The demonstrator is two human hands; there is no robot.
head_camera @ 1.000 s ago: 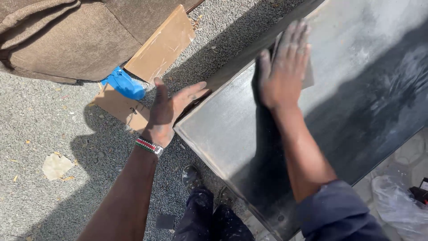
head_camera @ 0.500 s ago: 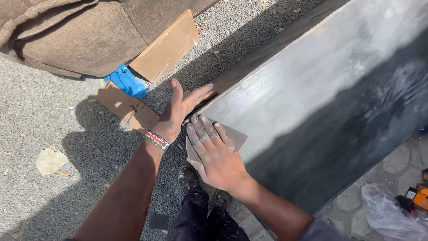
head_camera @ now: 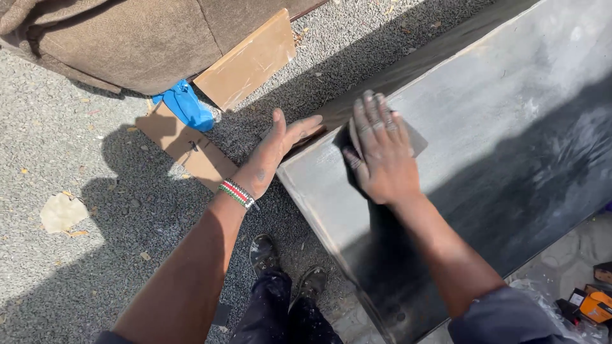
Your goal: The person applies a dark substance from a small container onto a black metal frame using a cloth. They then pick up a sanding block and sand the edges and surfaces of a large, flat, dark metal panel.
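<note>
Grey panel across my lap side | my right hand flat, fingers spread, pressing sandpaper near panel's corner | my left hand open, bracing that corner's edge

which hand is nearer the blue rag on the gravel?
Left. The left hand rests on the grey panel's corner edge, just right of the blue rag. The right hand lies flat on the panel, farther right, pressing a sanding sheet.

Sanding sheet mostly hidden (under right hand)
</note>
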